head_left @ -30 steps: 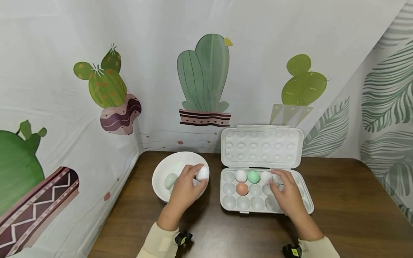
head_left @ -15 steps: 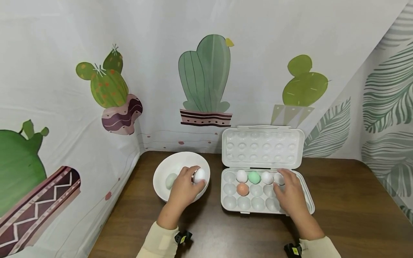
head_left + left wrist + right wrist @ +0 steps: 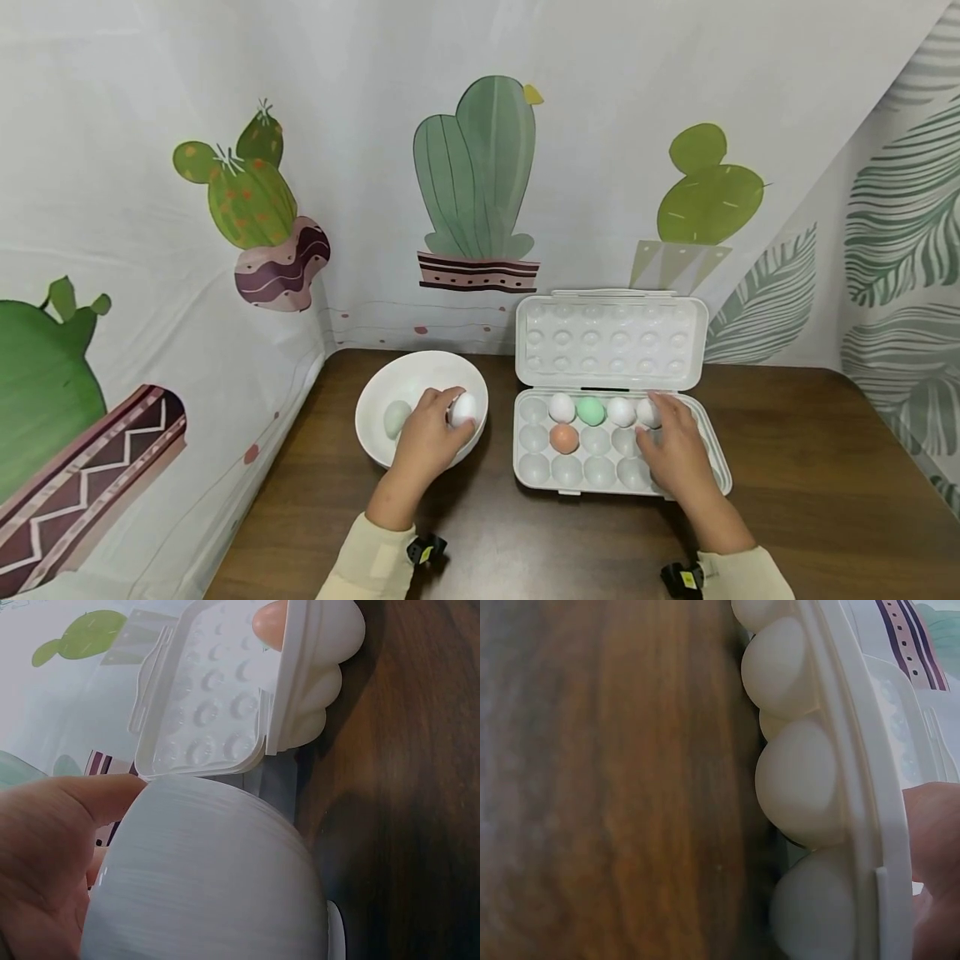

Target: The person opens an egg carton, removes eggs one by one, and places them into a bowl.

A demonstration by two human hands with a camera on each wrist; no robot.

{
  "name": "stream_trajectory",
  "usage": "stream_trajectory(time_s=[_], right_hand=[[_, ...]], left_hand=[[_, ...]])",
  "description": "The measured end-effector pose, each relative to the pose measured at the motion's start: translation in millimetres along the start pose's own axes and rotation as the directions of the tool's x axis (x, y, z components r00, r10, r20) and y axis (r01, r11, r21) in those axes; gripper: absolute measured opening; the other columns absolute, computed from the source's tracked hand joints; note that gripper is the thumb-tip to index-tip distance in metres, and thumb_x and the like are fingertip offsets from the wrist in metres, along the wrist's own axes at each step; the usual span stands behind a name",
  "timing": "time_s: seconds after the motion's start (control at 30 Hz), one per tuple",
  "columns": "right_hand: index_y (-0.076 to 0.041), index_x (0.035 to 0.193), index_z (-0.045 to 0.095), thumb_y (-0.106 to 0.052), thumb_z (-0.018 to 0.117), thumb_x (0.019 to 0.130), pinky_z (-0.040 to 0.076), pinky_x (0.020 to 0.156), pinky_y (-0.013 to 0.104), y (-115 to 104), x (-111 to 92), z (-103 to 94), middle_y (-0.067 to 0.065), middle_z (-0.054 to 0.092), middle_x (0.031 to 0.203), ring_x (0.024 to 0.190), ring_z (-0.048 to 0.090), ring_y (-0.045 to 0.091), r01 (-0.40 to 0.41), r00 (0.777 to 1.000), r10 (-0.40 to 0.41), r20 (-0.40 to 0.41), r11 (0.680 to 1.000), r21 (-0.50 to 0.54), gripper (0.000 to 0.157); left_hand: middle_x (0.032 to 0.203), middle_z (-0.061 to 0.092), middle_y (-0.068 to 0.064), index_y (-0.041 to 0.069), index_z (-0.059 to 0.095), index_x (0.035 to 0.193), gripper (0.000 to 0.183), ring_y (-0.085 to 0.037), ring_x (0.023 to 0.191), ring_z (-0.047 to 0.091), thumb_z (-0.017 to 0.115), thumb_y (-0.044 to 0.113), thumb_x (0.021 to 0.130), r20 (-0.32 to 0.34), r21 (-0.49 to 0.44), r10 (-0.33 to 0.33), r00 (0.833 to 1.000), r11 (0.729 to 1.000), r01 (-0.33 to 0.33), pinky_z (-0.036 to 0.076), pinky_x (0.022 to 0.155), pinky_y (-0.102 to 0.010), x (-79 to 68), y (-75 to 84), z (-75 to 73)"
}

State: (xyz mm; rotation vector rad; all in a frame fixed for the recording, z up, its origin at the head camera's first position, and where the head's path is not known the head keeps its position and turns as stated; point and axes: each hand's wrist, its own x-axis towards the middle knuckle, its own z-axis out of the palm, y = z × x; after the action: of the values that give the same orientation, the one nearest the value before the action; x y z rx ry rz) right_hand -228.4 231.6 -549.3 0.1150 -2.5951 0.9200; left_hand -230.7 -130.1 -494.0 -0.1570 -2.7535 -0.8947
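A white egg (image 3: 464,409) is pinched between the thumb and fingers of my left hand (image 3: 431,433), over the right side of a white bowl (image 3: 372,387). A pale grey-green egg (image 3: 397,418) lies in the bowl beside that hand. In the left wrist view, the bowl's outer wall (image 3: 202,870) covers the held egg. My right hand (image 3: 678,446) reaches over the egg carton (image 3: 540,490), thumb and fingers around another white egg (image 3: 648,412) in the back row. To its left sit a white egg (image 3: 620,412), a mint-green egg (image 3: 590,411) and one more white egg (image 3: 562,407).
An orange egg (image 3: 564,438) sits in the middle row. The carton's lid (image 3: 611,342) stands open against the cactus-printed cloth (image 3: 360,167). Bowl and carton rest apart on a dark wooden table (image 3: 495,533), near its back edge.
My right hand has shifted slightly right and away from the neighbouring white egg. The left hand, with its egg, has moved slightly left over the bowl.
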Motion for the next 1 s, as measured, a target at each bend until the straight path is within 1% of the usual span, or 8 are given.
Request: stream_trajectory(time_s=[0.1,0.37,0.5,0.6,0.73,0.87,1.0], right_hand=[[0.004,0.143,0.048,-0.008,0.069,0.087,0.040,0.103,0.064,0.8,0.2,-0.1,0.032,0.044,0.142,0.130,0.045,0.052,-0.023,0.999,0.023,0.028,1.000,-0.006,0.061],[0.004,0.146,0.045,-0.009,0.068,0.088,0.040,0.104,0.066,3.0,0.5,-0.2,0.033,0.042,0.144,0.130,0.045,0.054,-0.036,0.997,0.037,0.074,0.999,-0.010,0.063],[0.003,0.146,0.045,-0.009,0.067,0.089,0.042,0.101,0.065,4.1,-0.6,-0.1,0.031,0.044,0.143,0.126,0.049,0.055,-0.028,0.997,0.030,0.072,0.999,-0.019,0.062],[0.003,0.144,0.046,-0.008,0.066,0.089,0.044,0.098,0.064,4.6,-1.2,-0.1,0.030,0.045,0.143,0.123,0.052,0.055,-0.017,0.998,0.018,0.058,1.000,-0.022,0.059],[0.004,0.140,0.047,-0.004,0.064,0.089,0.044,0.099,0.063,5.7,-0.5,0.2,0.030,0.045,0.141,0.123,0.052,0.053,-0.015,0.999,0.016,0.046,1.000,-0.011,0.054],[0.006,0.137,0.048,-0.003,0.061,0.090,0.043,0.101,0.062,5.9,2.1,0.4,0.032,0.047,0.137,0.125,0.050,0.052,-0.033,0.999,0.033,0.040,0.999,-0.005,0.049],[0.008,0.135,0.049,-0.002,0.060,0.090,0.043,0.101,0.062,5.7,3.3,0.0,0.034,0.050,0.134,0.125,0.051,0.052,-0.036,0.999,0.036,0.033,0.999,-0.014,0.047]], left_hand=[[0.106,0.064,-0.012,0.012,0.069,0.125,0.045,-0.021,0.079,0.062,0.076,0.023,0.082,0.018,0.012,-0.012,1.000,1.000,0.012,0.053,0.076,-0.041,0.4,-1.4,1.0],[0.102,0.066,-0.014,0.010,0.071,0.123,0.044,-0.028,0.088,0.068,0.078,0.022,0.081,0.031,0.038,-0.009,0.999,0.999,0.008,0.054,0.079,-0.045,0.2,-4.3,4.3],[0.101,0.066,-0.014,0.006,0.069,0.121,0.045,-0.026,0.087,0.066,0.078,0.022,0.080,0.044,0.031,-0.038,0.998,0.999,0.036,0.054,0.079,-0.043,0.5,-5.6,4.8],[0.098,0.066,-0.014,0.005,0.068,0.114,0.040,-0.023,0.085,0.064,0.077,0.021,0.079,0.052,0.024,-0.049,0.997,0.999,0.048,0.052,0.078,-0.041,1.1,-6.4,5.0],[0.095,0.066,-0.013,0.006,0.069,0.106,0.032,-0.022,0.083,0.063,0.077,0.020,0.077,0.055,0.029,-0.037,0.998,0.999,0.035,0.052,0.077,-0.040,1.1,-6.9,4.7],[0.095,0.066,-0.012,0.007,0.071,0.105,0.032,-0.023,0.084,0.063,0.078,0.020,0.078,0.056,0.034,-0.025,0.998,0.999,0.023,0.052,0.077,-0.040,1.0,-7.1,4.4],[0.099,0.066,-0.014,0.006,0.073,0.107,0.033,-0.026,0.088,0.066,0.081,0.020,0.078,0.060,0.045,-0.017,0.998,0.999,0.015,0.054,0.080,-0.042,0.6,-6.7,4.3]])
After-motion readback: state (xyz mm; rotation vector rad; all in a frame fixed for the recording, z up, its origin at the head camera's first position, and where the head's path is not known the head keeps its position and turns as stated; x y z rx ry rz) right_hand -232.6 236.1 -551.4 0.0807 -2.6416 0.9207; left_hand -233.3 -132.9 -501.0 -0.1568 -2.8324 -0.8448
